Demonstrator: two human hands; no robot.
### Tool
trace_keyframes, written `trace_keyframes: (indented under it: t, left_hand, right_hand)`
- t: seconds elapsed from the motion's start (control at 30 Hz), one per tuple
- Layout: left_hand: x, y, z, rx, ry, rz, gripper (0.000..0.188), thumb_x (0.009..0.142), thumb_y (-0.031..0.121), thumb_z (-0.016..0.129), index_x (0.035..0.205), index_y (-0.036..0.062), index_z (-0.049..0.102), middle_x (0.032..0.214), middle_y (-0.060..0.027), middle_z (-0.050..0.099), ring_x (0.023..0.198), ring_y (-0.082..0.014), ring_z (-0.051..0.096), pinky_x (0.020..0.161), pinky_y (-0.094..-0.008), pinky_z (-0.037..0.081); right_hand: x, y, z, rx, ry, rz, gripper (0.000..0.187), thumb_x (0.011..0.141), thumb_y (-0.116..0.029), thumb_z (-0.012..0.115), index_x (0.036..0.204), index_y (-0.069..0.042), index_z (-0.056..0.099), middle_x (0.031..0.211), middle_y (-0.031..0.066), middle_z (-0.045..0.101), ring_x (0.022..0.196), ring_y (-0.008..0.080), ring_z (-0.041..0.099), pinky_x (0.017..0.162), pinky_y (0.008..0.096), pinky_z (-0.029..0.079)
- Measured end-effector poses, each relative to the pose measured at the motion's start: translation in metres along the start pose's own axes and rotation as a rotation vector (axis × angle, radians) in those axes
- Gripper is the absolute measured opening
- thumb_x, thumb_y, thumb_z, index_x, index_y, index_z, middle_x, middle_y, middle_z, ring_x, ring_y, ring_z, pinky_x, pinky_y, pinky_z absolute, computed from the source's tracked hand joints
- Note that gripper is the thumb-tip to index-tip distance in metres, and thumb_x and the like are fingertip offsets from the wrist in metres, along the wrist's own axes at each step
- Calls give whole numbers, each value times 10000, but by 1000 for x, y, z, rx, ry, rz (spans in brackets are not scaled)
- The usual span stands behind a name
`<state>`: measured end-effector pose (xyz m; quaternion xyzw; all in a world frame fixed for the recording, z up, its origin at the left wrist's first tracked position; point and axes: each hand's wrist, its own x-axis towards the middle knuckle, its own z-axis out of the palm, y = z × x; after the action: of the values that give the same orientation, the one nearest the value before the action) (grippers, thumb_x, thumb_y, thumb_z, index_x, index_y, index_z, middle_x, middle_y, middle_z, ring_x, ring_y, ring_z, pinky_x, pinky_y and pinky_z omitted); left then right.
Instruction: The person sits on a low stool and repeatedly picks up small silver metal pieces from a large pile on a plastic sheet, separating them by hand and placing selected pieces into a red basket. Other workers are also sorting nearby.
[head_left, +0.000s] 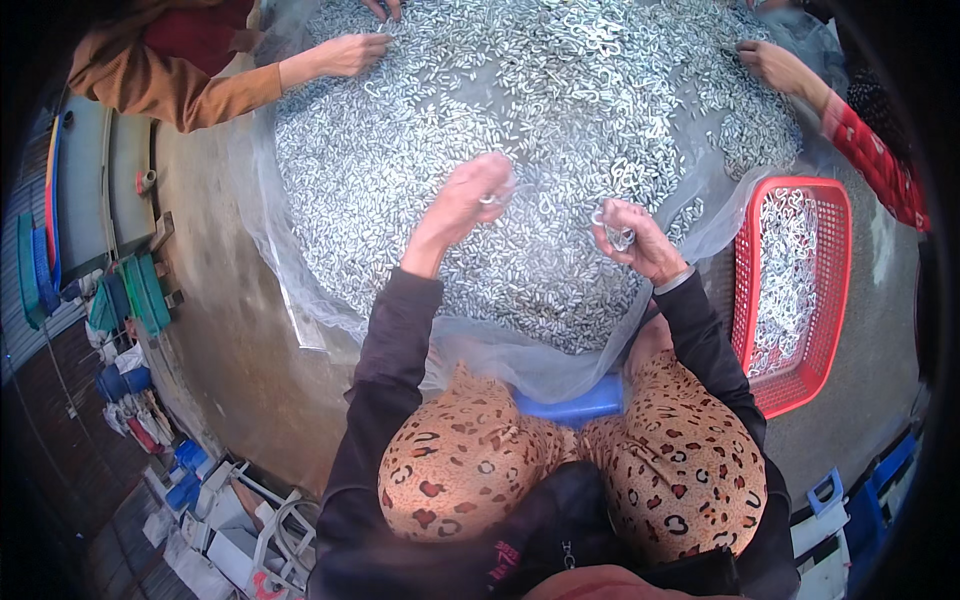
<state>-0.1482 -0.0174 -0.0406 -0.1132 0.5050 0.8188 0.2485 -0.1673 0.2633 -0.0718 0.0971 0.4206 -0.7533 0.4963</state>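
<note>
A large heap of small silvery metal pieces [520, 110] lies on a translucent plastic sheet [300, 290] on the concrete floor. My left hand [470, 200] hovers over the heap and pinches one small metal piece between its fingertips. A little to the right, my right hand [635, 240] is closed around a small bunch of the same metal pieces. Both forearms are in dark sleeves. My knees, in leopard-print trousers, sit just below the sheet's near edge.
A red plastic basket [835, 290] holding several metal pieces stands at my right. Another person's hands [350, 52] in orange sleeves work at the heap's far left; a third person's hand [770, 65] reaches in at far right. A blue stool [575, 405] shows between my knees. Clutter lines the left wall.
</note>
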Motion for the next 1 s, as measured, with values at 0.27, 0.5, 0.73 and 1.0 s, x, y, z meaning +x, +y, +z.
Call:
trace_keyframes:
  t: [0.27, 0.5, 0.73, 1.0]
  left_hand:
    - [22, -21, -10, 457, 191, -2, 328, 928, 390, 560, 771, 103, 526, 643, 75, 428, 550, -39, 375, 475, -227, 319]
    - [2, -17, -6, -497, -249, -7, 147, 894, 155, 554, 919, 31, 479, 841, -69, 437, 570, -43, 352, 387, -128, 306]
    - [16, -37, 7, 753, 64, -9, 212, 784, 138, 712, 950, 22, 652, 754, -66, 613, 622, -147, 579, 518, -302, 463]
    - [38, -51, 0, 1348, 8, 219, 185, 799, 178, 708, 904, 41, 642, 862, -119, 631, 766, -259, 629, 681, -379, 484]
  right_hand:
    - [-14, -2, 7, -230, -56, 18, 184, 919, -251, 580, 830, -94, 541, 666, -19, 500, 530, 35, 431, 392, 180, 221]
    - [18, 4, -1, -941, 224, -233, 218, 891, -267, 619, 939, -58, 582, 652, 55, 547, 523, 151, 510, 492, 293, 401]
    - [37, 25, -5, -1399, 228, -408, 263, 839, -222, 657, 1033, -59, 587, 851, 130, 648, 757, 259, 635, 682, 379, 489]
    - [-13, -5, 1, -14, 75, -105, 171, 919, -198, 600, 787, -94, 567, 605, -68, 454, 513, 17, 397, 397, 188, 214]
